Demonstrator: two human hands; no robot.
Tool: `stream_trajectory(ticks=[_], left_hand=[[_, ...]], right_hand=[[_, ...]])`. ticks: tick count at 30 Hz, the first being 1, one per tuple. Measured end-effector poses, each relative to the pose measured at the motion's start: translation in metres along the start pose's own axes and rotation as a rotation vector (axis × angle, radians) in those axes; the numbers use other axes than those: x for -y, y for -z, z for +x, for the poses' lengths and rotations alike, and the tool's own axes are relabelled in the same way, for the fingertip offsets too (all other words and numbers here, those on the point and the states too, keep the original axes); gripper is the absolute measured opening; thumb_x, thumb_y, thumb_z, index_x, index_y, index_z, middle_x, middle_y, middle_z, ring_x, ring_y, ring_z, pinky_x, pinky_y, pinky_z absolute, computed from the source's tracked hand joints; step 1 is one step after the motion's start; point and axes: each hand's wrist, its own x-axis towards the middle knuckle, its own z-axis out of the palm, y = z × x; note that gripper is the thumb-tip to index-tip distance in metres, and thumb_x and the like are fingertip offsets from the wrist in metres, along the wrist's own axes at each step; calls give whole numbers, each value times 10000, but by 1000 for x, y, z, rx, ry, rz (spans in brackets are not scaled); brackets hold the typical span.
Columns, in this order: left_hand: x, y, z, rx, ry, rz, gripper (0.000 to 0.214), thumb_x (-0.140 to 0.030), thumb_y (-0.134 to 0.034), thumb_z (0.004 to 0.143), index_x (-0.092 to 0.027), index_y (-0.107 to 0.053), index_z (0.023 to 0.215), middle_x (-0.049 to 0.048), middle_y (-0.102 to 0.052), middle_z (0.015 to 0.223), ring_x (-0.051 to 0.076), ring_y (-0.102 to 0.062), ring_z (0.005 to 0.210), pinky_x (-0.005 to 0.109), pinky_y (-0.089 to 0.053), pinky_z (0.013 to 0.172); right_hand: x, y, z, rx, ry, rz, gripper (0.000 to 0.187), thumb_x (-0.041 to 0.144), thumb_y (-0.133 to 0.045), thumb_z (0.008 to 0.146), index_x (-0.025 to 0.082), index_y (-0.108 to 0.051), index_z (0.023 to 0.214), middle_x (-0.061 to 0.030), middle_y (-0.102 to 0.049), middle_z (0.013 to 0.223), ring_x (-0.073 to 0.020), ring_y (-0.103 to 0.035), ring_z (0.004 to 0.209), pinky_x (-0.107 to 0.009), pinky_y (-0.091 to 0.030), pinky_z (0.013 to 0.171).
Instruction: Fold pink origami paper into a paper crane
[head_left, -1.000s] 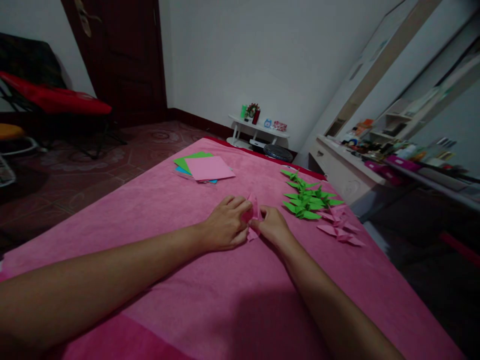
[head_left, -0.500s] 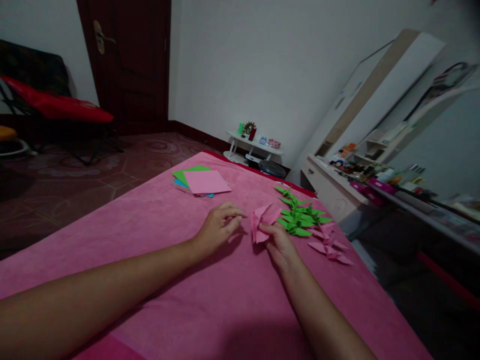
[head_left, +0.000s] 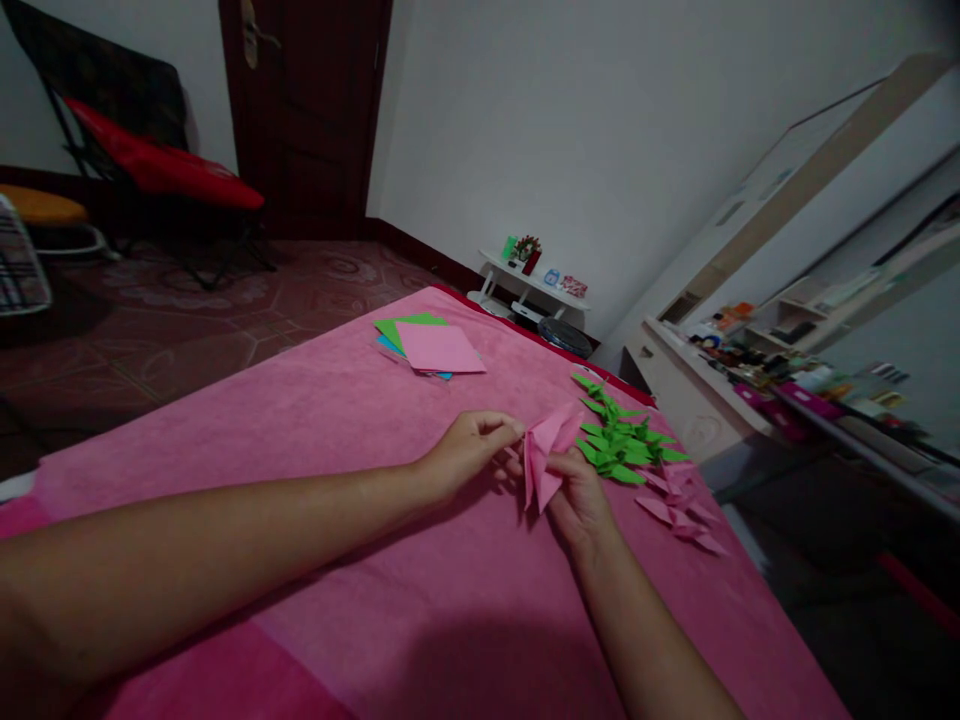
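A partly folded sheet of pink origami paper (head_left: 543, 462) is held up over the pink bedspread. My right hand (head_left: 581, 498) grips it from the right, thumb pressed on its near face. From the left, my left hand (head_left: 476, 452) pinches the paper's left edge between thumb and forefinger, other fingers curled behind. Just right of the hands lie several folded green paper cranes (head_left: 619, 440). Nearer to me, beside them, are a few pink paper cranes (head_left: 682, 508). Beyond my left hand rests a stack of square paper (head_left: 441, 347), pink on top, green and blue showing beneath.
The pink bedspread (head_left: 337, 420) spreads under everything, its far edge trimmed in red. Past it stands a low white shelf (head_left: 536, 283) with small items. A cluttered dressing table (head_left: 697, 390) runs along the right. A red folding chair (head_left: 165, 165) is at the far left.
My left hand has come in from apart and closed on the left edge of the pink paper. The paper looks taller and more upright. The whole view has shifted, moving the scene rightward.
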Motion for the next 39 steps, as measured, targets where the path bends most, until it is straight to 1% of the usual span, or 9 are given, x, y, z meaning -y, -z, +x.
stream_trajectory(ticks=[4, 7, 9, 13, 17, 22, 27, 33, 39], left_hand=[[0, 1, 0, -23, -5, 2, 286, -413, -629, 727, -135, -568, 692, 18, -580, 578, 110, -549, 471, 240, -445, 490], [1, 2, 0, -45, -56, 72, 285, -396, -672, 696, -119, -607, 682, 11, -570, 582, 86, -520, 483, 214, -406, 496], [1, 2, 0, -53, -74, 126, 292, -396, -673, 699, -109, -627, 680, 15, -569, 586, 80, -503, 491, 207, -386, 494], [-2, 2, -2, -33, -71, 163, 313, -410, -640, 730, -111, -617, 637, 15, -559, 556, 90, -509, 487, 220, -391, 499], [-3, 2, -2, -32, -71, 146, 304, -394, -644, 729, -105, -627, 638, 28, -581, 562, 96, -528, 483, 226, -410, 504], [0, 2, -1, -52, -36, 72, 311, -406, -656, 713, -94, -656, 706, 58, -620, 618, 106, -551, 488, 234, -440, 497], [3, 5, -1, -38, 15, 17, 302, -394, -664, 708, -100, -666, 775, 60, -639, 647, 108, -574, 505, 234, -468, 510], [10, 13, 1, 1, 79, -25, 345, -422, -659, 720, -93, -682, 821, 95, -673, 715, 127, -619, 590, 233, -499, 569], [11, 16, 1, 28, 118, -52, 307, -381, -638, 764, -92, -682, 858, 105, -681, 775, 114, -622, 643, 214, -501, 623]], right_hand=[[0, -2, -2, 14, 11, -9, 256, 89, -562, 547, 161, -684, 760, -46, -705, 724, -257, -669, 732, -417, -540, 737], [0, 1, -1, -2, 17, -64, 250, 92, -561, 538, 153, -692, 742, -45, -703, 678, -253, -670, 693, -411, -537, 738], [0, 3, -1, -4, 25, -80, 252, 90, -568, 536, 157, -693, 744, -43, -704, 673, -249, -671, 683, -405, -535, 738], [0, 5, 0, 5, 28, -36, 257, 94, -592, 536, 171, -693, 759, -35, -706, 684, -240, -670, 684, -393, -534, 739], [-1, 4, -2, -3, 24, -10, 245, 116, -622, 538, 173, -689, 766, -34, -706, 696, -234, -666, 682, -389, -536, 738], [-2, 0, -4, -15, 28, -22, 246, 154, -664, 547, 179, -673, 791, -33, -706, 731, -235, -663, 675, -389, -536, 700], [-3, 1, -3, 4, 73, -101, 222, 191, -689, 590, 164, -676, 810, -28, -700, 725, -207, -649, 647, -339, -513, 670], [-5, 6, -1, -81, 115, -202, 228, 202, -716, 597, 154, -651, 811, -21, -690, 733, -169, -618, 611, -287, -477, 636], [-4, 5, 0, -112, 148, -239, 226, 226, -724, 571, 141, -632, 759, -11, -658, 677, -143, -575, 564, -258, -452, 572]])
